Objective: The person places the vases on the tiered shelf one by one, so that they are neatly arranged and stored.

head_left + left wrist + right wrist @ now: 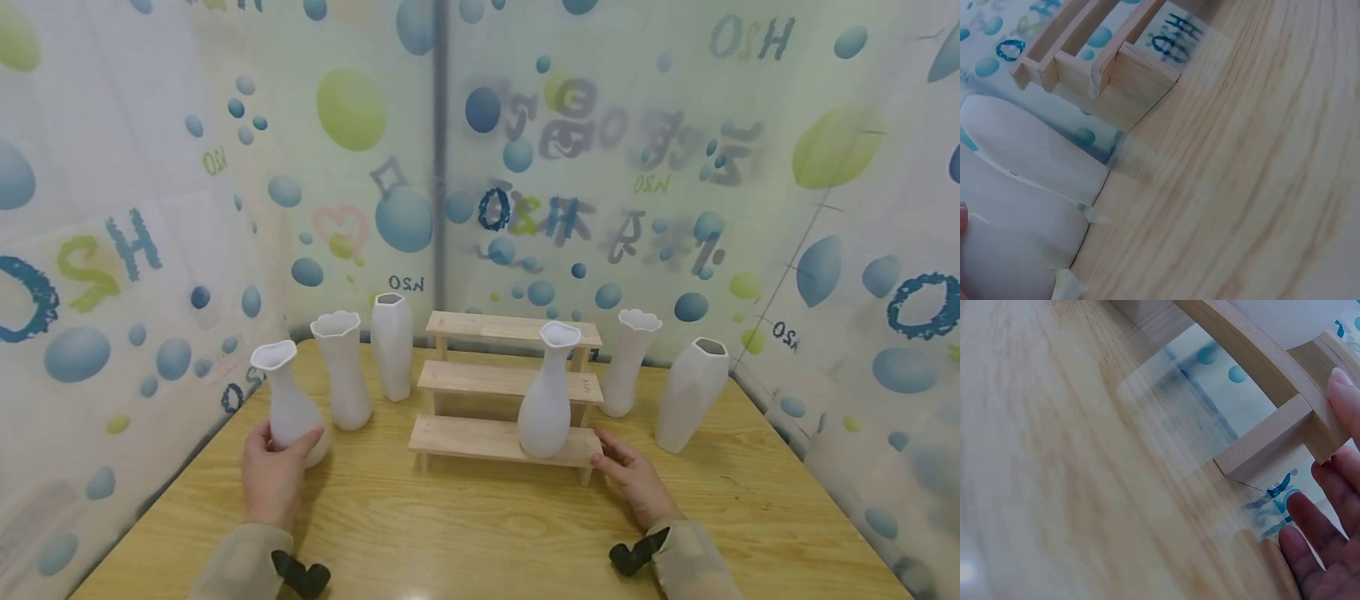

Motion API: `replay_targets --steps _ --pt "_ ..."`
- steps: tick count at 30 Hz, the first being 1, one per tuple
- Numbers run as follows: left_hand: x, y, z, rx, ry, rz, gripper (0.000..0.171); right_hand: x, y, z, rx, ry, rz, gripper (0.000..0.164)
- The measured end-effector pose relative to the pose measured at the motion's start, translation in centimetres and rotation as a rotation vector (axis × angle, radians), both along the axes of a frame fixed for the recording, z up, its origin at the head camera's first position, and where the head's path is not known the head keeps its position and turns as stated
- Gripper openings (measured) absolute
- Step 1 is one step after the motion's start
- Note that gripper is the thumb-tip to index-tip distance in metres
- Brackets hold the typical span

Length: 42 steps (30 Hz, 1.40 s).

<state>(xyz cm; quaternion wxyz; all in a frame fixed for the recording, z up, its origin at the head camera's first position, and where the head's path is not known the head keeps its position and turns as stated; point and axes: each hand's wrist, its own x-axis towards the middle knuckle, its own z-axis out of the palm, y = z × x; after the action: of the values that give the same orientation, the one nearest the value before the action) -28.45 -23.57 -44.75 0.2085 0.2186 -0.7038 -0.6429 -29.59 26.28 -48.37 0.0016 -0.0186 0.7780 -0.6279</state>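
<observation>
On the left, my left hand (272,483) grips a white vase (290,404) low on its body, with the thumb on its right side. The vase has a wavy rim, a narrow neck and a rounded belly. A three-step wooden stand (480,378) is in the middle of the head view. My right hand (637,483) holds the right end of its lowest step; in the right wrist view the thumb (1349,400) lies on the board and a fingertip is at its lower corner. Another narrow-necked white vase (546,417) stands on that step, towards its right end.
Left of the stand are a wavy-rimmed white vase (345,375) and a faceted one (393,350). To its right stand another wavy-rimmed vase (628,367) and a faceted vase (690,396). Printed curtains (352,200) surround the wooden table (465,533) at the back and sides.
</observation>
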Motion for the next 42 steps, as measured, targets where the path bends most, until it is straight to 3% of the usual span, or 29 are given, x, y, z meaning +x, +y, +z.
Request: replay_targets --steps 7,20,29,34,42 --pt "0.5 0.7 0.5 0.017 -0.002 -0.06 0.089 0.1 -0.1 0.2 0.003 0.006 0.003 0.064" --pt "1.5 2.4 2.1 -0.045 -0.012 -0.168 0.088 0.2 -0.2 0.4 0.011 -0.008 -0.003 0.066" --pt "1.6 4.1 3.3 -0.018 0.029 -0.242 0.083 0.1 -0.2 0.2 0.004 -0.001 -0.004 0.065" --pt "1.7 5.0 4.0 0.02 0.021 -0.298 0.084 0.1 -0.1 0.1 0.004 -0.005 -0.003 0.065" --pt "1.4 6.4 4.8 0.005 0.008 -0.351 0.085 -0.1 -0.1 0.0 -0.015 -0.004 -0.003 0.065"
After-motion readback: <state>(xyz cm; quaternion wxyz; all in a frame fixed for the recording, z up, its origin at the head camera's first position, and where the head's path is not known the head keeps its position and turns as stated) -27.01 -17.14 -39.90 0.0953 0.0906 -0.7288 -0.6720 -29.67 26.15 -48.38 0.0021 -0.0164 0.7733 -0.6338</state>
